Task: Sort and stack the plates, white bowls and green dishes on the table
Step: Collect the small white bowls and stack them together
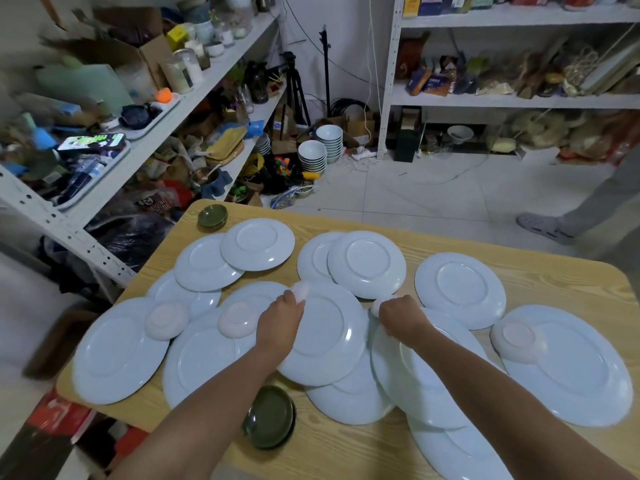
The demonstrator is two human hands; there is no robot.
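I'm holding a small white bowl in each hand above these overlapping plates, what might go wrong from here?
The left hand grips the left bowl and the right hand the right bowl, leaving none free. The centre plate lies atop its neighbours; a forearm may slide it. The green dishes sit near the edge of the table beside the left forearm and might be knocked off.

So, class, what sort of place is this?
Probably a storeroom: cluttered white metal shelving, stacks of white bowls on the tiled floor, a light wooden table spread with pale blue plates.
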